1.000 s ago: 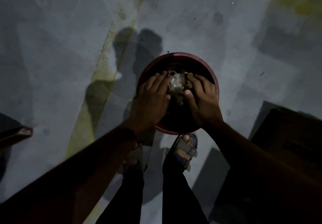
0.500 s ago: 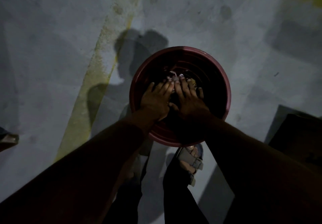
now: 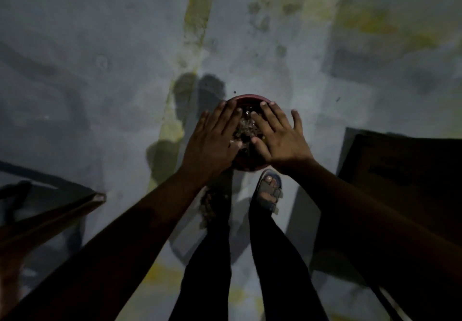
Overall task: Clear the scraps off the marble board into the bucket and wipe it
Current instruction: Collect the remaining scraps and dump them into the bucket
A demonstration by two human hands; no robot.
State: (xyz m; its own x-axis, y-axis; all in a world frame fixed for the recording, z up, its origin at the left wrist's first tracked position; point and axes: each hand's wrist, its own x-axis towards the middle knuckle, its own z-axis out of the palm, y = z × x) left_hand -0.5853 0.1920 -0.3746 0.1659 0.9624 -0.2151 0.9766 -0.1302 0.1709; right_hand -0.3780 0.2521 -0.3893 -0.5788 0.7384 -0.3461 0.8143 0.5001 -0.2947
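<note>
Now both flat: left hand (image 3: 212, 143), right hand (image 3: 280, 138), over bucket (image 3: 247, 99).

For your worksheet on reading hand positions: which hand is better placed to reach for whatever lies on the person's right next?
Probably the right hand. Both hands are open, spread over the red bucket of scraps, and the left hand would have to cross over.
</note>
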